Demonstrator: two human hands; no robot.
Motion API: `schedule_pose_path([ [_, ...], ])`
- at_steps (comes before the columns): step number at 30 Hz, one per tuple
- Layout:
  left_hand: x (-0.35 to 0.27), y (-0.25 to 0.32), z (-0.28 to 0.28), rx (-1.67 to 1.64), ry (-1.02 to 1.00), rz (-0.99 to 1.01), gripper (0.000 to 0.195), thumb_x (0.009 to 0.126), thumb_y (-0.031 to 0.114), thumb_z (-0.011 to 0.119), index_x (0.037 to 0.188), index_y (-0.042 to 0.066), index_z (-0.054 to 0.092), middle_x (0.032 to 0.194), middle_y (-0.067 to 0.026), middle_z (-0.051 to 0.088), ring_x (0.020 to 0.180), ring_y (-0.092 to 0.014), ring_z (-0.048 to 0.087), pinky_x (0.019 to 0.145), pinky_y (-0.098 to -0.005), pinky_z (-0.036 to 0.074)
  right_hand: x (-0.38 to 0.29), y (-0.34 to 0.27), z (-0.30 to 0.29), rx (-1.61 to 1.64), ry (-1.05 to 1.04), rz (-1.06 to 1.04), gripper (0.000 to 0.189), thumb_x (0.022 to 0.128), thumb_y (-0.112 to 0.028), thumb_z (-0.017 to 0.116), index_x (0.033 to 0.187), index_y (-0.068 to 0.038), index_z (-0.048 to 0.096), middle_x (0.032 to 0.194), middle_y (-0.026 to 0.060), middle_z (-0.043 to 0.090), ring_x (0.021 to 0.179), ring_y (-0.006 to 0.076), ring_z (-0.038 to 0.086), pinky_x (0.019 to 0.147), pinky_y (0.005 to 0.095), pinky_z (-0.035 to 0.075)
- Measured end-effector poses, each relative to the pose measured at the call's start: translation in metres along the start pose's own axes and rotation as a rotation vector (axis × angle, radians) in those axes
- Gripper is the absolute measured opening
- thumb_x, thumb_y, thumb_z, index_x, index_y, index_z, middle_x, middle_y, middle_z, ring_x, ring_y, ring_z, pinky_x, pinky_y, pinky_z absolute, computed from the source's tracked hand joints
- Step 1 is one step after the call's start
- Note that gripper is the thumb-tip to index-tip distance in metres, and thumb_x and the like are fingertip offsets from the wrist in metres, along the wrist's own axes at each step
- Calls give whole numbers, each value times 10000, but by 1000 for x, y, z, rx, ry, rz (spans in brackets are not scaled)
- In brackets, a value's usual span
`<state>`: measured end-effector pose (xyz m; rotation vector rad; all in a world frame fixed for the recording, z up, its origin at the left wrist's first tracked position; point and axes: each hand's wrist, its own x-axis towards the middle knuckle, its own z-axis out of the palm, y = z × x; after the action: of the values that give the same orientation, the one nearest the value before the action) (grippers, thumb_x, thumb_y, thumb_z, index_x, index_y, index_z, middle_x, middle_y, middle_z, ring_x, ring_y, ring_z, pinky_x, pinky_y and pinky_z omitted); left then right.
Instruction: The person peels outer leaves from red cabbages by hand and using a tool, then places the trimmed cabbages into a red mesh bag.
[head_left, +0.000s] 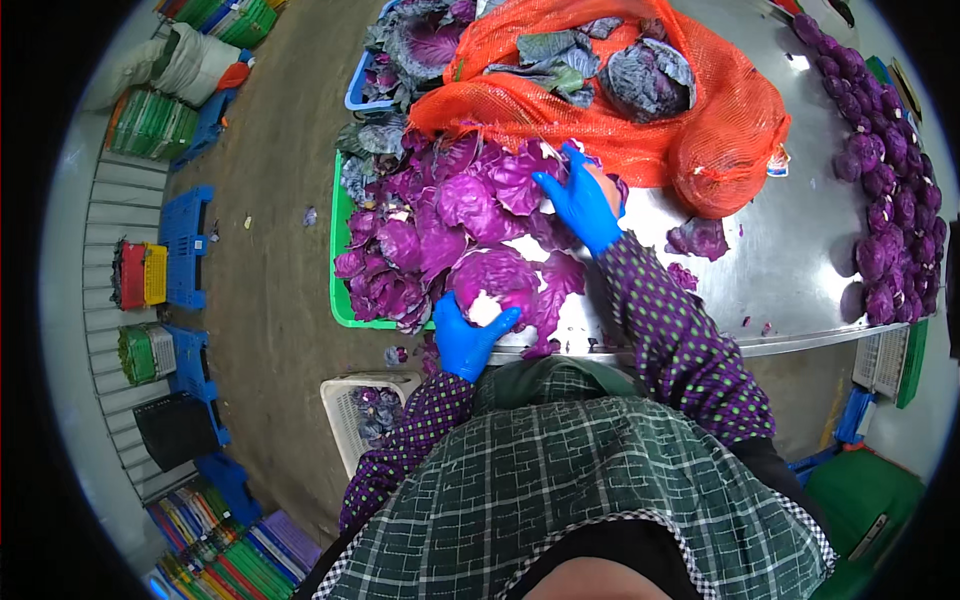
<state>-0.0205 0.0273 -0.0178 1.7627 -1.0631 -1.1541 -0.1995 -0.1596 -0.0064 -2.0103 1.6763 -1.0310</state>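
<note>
My left hand (466, 336), in a blue glove, grips a peeled red cabbage head (499, 274) from below, its white cut stem end towards me. A loose purple leaf (561, 281) lies just right of that head. My right hand (583, 196), also gloved in blue, reaches over the heap of purple cabbage leaves (472, 202), thumb apart from the fingers. Purple pieces show by its fingertips; whether it grips one is hidden. Under the heap, a green crate (337, 247) shows its rim at the left. Beyond my hands, an orange mesh sack (716, 120) carries an unpeeled red cabbage (646, 81).
Rows of small peeled red cabbages (885, 187) line the right side of the steel table (795, 262). A blue crate (360, 86) of outer leaves stands far left. Below it, a white basket (334, 405) sits on the floor. Blue pallets (184, 247) run along the wall.
</note>
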Motion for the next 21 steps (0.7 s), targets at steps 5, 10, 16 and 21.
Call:
schedule_pose_path([
  [5, -2, 23, -1, 395, 69, 197, 1195, 504, 479, 891, 1372, -36, 252, 1303, -254, 383, 1171, -372, 475, 938, -456, 451, -102, -16, -44, 110, -536, 5, 465, 898, -451, 541, 1207, -104, 573, 922, 185, 648, 794, 375, 646, 682, 443, 515],
  [10, -2, 18, 5, 523, 48, 196, 1238, 485, 484, 889, 1380, -45, 218, 1340, -292, 328, 1202, -423, 445, 943, -465, 449, -129, -40, -55, -72, -518, -27, 619, 885, -505, 527, 1341, -90, 478, 938, 253, 616, 720, 408, 633, 642, 462, 519],
  [16, -4, 29, 14, 631, 48, 108, 1229, 497, 512, 869, 1379, -54, 226, 1343, -294, 327, 1139, -430, 500, 890, -464, 484, -93, -25, -40, 139, -532, 43, 454, 903, -477, 500, 1113, -99, 638, 832, 219, 651, 716, 376, 644, 599, 471, 511],
  [21, -4, 35, 10, 614, 26, 98, 1221, 500, 525, 865, 1370, -60, 239, 1331, -291, 340, 1101, -422, 529, 862, -467, 496, -75, -24, -40, 30, -561, -114, 384, 899, -424, 542, 1083, -101, 640, 787, 194, 643, 694, 375, 632, 601, 462, 498],
])
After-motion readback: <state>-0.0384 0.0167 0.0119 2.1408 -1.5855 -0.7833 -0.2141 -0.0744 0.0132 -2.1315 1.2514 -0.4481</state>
